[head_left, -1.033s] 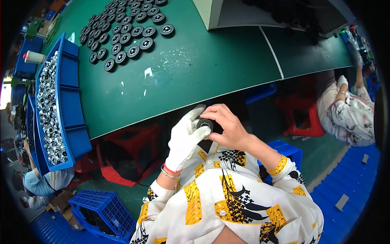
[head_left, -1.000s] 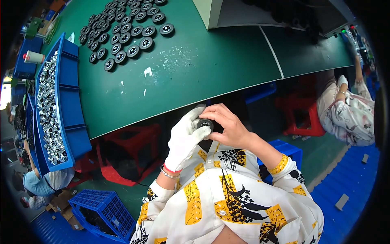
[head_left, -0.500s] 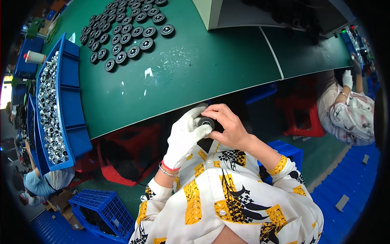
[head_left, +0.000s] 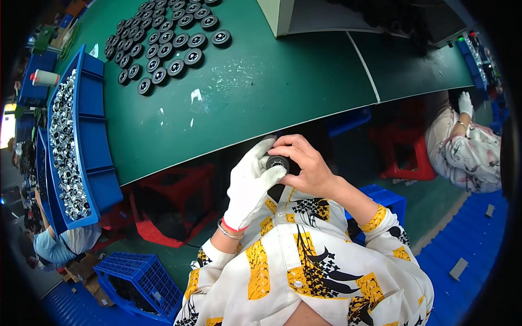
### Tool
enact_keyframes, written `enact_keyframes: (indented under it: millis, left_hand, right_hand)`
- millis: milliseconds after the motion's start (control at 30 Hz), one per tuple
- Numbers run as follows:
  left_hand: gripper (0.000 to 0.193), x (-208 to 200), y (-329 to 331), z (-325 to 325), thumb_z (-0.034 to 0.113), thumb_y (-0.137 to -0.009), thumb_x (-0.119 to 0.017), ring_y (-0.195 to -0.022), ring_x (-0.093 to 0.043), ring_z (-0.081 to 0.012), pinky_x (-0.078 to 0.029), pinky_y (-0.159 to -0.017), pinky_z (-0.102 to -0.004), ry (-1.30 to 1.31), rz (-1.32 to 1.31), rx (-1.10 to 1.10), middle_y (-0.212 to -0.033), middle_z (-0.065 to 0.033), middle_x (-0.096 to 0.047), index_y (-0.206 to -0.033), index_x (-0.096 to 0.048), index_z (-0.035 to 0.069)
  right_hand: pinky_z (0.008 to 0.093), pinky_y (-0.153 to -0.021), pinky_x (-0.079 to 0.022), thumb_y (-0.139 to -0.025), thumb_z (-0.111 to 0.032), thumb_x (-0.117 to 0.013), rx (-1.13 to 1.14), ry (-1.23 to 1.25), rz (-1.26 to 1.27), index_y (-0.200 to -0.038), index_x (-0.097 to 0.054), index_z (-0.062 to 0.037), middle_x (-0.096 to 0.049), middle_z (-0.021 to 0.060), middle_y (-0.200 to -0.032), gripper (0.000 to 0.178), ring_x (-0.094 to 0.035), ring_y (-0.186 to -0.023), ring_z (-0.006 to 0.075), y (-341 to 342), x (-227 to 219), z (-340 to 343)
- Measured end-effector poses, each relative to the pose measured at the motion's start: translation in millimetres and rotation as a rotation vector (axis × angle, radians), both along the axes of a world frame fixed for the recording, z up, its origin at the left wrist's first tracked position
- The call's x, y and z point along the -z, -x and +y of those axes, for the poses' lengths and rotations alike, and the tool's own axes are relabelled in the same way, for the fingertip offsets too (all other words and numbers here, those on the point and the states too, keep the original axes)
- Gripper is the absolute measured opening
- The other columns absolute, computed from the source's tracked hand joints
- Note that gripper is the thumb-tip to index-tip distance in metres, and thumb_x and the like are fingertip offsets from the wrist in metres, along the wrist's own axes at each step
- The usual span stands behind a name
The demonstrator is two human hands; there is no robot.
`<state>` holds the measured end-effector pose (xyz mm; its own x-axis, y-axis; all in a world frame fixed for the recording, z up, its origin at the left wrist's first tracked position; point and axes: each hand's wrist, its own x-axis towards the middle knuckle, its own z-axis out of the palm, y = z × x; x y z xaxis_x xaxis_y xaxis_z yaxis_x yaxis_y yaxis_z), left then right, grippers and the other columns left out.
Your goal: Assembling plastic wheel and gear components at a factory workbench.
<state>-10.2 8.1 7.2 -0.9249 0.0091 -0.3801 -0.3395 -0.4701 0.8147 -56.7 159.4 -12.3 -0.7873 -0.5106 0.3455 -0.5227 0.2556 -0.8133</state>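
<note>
A small black wheel (head_left: 278,162) with a shiny centre is held between both hands, just off the near edge of the green table (head_left: 244,103). My left hand (head_left: 251,179), in a white glove, grips it from the left with the thumb across its front. Bare, my right hand (head_left: 309,167) closes on its right side, fingers curled over the top and thumb below. The fingers hide part of the wheel. Several like black wheels (head_left: 176,68) lie grouped on the table at the far left.
A blue bin (head_left: 111,182) of shiny metal-coloured parts stands at the table's left end. White scraps (head_left: 196,95) lie on the tabletop. Red stools (head_left: 163,233) and a blue crate (head_left: 138,282) are below. A co-worker in a floral top (head_left: 467,146) sits at the right, another person in light blue at the left.
Both hands keep their grip on the wheel; the left hand and wrist have shifted slightly to the right. The whole view has moved a little.
</note>
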Motion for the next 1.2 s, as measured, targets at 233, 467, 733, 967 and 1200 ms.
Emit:
enact_keyframes:
  millis: [233, 467, 733, 967, 1200]
  left_hand:
    - [0.059, 6.7, 1.3, -5.0, -0.002, -0.080, -0.065, -0.088, -0.058, -0.0120, -0.049, -0.078, -0.0237, 0.012, 0.001, 0.115, -0.107, -0.0133, -0.059, -0.133, -0.040, -0.010]
    - [0.057, -0.2, -0.6, 0.4, -0.001, -0.083, -0.063, -0.097, -0.060, -0.0152, -0.050, -0.080, -0.0246, -0.043, -0.005, 0.016, -0.111, -0.0161, -0.059, -0.133, -0.039, -0.010]
    - [0.055, -2.4, -2.9, -5.5, -0.003, -0.083, -0.061, -0.100, -0.060, -0.0188, -0.054, -0.080, -0.0273, 0.018, -0.019, 0.038, -0.115, -0.0191, -0.058, -0.132, -0.039, -0.011]
    - [0.051, 7.0, 0.9, -9.4, 0.007, -0.086, -0.057, -0.094, -0.064, -0.0216, -0.057, -0.076, -0.0322, -0.106, -0.049, 0.041, -0.108, -0.0193, -0.061, -0.130, -0.040, -0.012]
    - [0.050, -2.4, -1.0, -4.5, 0.017, -0.092, -0.054, -0.088, -0.065, -0.0218, -0.055, -0.078, -0.0323, -0.086, -0.021, -0.007, -0.106, -0.0185, -0.062, -0.130, -0.040, -0.011]
  right_hand:
    - [0.0338, -0.076, -0.050, -0.055, -0.009, -0.085, 0.075, 0.044, 0.169, -0.100, -0.060, -0.0029, -0.059, 0.0100, -0.098, 0.051, -0.059, -0.091, 0.0262, -7.4, 9.3, 0.7]
    - [0.0313, -0.076, -0.049, -0.057, -0.002, -0.081, 0.165, 0.040, -0.043, -0.103, -0.058, -0.0028, -0.056, 0.0125, -0.104, 0.052, -0.058, -0.092, 0.0258, -11.2, 4.2, 0.1]
    - [0.0300, -0.072, -0.051, -0.063, -0.003, -0.079, 0.059, -0.097, 0.094, -0.113, -0.059, -0.0037, -0.056, 0.0111, -0.104, 0.054, -0.058, -0.090, 0.0231, -5.7, -2.3, 8.3]
    - [0.0282, -0.068, -0.050, -0.065, -0.005, -0.079, 0.073, -0.014, -0.114, -0.111, -0.060, -0.0035, -0.056, 0.0098, -0.103, 0.050, -0.057, -0.087, 0.0189, -6.9, -9.3, 8.2]
    - [0.0271, -0.075, -0.049, -0.074, -0.003, -0.073, 0.069, 0.326, -0.516, -0.122, -0.053, 0.0001, -0.056, 0.0125, -0.114, 0.053, -0.058, -0.096, 0.0192, -8.9, -8.6, 8.8]
